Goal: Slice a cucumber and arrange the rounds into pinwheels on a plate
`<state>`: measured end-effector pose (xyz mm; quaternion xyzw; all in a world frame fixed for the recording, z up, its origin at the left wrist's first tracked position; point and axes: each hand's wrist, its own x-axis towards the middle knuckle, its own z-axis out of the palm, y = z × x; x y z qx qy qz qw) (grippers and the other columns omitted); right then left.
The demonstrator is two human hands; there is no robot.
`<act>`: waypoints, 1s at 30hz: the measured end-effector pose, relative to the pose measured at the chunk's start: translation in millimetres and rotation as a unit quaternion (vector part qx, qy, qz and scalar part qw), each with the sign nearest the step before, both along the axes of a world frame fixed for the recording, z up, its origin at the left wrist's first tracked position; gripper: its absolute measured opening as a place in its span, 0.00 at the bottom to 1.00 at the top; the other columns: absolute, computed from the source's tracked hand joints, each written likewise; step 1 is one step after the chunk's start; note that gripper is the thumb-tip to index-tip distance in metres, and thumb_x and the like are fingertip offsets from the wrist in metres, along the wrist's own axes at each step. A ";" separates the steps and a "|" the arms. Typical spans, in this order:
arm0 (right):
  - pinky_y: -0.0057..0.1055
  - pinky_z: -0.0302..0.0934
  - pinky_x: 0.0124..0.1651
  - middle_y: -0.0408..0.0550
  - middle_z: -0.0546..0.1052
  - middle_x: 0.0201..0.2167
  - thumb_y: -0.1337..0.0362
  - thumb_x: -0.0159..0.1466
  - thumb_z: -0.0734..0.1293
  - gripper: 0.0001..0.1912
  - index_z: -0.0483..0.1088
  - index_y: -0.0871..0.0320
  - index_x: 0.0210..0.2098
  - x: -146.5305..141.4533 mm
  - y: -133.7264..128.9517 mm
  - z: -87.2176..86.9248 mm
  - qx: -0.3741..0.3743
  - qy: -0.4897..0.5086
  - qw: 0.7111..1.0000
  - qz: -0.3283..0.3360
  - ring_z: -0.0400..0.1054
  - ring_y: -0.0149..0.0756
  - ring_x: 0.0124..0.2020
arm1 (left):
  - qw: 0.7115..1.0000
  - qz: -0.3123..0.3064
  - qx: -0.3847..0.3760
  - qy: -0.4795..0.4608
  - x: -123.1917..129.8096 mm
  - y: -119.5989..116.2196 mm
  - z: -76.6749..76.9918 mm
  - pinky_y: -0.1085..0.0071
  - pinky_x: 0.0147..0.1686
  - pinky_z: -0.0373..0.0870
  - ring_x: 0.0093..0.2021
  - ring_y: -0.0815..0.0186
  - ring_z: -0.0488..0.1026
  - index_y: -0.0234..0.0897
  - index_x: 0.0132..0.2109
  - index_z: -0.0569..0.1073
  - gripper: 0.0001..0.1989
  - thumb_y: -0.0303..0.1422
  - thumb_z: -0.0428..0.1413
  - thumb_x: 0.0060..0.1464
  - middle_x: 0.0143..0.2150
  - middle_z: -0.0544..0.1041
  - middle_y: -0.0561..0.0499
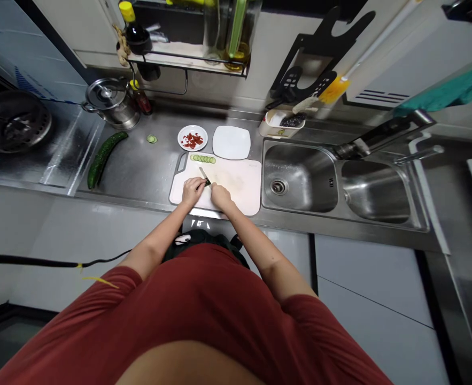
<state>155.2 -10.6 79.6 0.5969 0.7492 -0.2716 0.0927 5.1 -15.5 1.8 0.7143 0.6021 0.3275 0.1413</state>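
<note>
On the white cutting board (239, 187), my right hand (221, 197) is closed around the handle of a small knife (203, 172), its blade pointing away and to the left. My left hand (193, 190) has its fingers bent and pinched on a small dark green piece of cucumber (208, 182) beside the blade. Part of that piece is hidden by the fingers. Along the board's far edge lies a row of overlapping cucumber slices (202, 159).
Behind the board stand a plate of chopped red pieces (193, 148) and a white square plate (231, 143). A whole cucumber (104, 159), some slices (151, 139) and a steel pot (111, 101) are at left. To the right is a double sink (300, 179); a bottle rack (187, 56) hangs above.
</note>
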 end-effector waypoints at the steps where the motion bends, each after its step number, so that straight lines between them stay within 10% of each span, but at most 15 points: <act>1: 0.31 0.62 0.45 0.59 0.75 0.45 0.74 0.67 0.55 0.15 0.61 0.63 0.51 -2.4 2.7 0.2 0.003 0.004 1.000 -0.002 0.71 0.41 0.47 | 1.000 0.001 -0.003 0.001 -0.1 0.2 -0.1 0.63 0.51 0.62 0.48 0.62 0.71 0.41 0.45 0.77 0.13 0.38 0.48 0.63 0.47 0.78 0.48; 30: 0.33 0.64 0.42 0.61 0.75 0.42 0.75 0.63 0.56 0.14 0.64 0.63 0.48 25.2 -34.0 -2.1 -0.006 -0.012 1.000 0.002 0.72 0.45 0.44 | 1.000 -0.001 0.001 -0.001 0.0 0.4 3.5 0.64 0.50 0.63 0.48 0.62 0.72 0.41 0.44 0.77 0.12 0.36 0.49 0.62 0.46 0.78 0.48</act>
